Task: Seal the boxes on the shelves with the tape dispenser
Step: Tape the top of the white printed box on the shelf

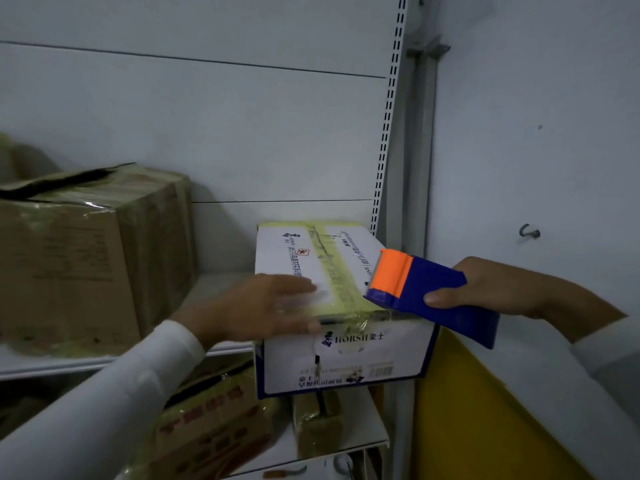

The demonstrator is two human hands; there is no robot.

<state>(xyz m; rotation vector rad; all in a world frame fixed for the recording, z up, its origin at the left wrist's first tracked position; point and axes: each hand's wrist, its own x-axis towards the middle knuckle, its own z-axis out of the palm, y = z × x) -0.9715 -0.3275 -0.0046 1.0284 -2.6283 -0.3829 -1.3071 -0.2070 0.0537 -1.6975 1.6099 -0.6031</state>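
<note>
Our right hand [491, 289] grips the tape dispenser [429, 296] at the white box [343, 355] on the shelf [221, 289]; our left hand [256, 306] lies flat, fingers straight, on its taped top.

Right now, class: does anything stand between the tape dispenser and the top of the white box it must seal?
Nothing visible does. The right hand grips the tape dispenser directly over the white box's right edge. The left hand lies flat on the lid, left of the yellow tape strip.
</note>
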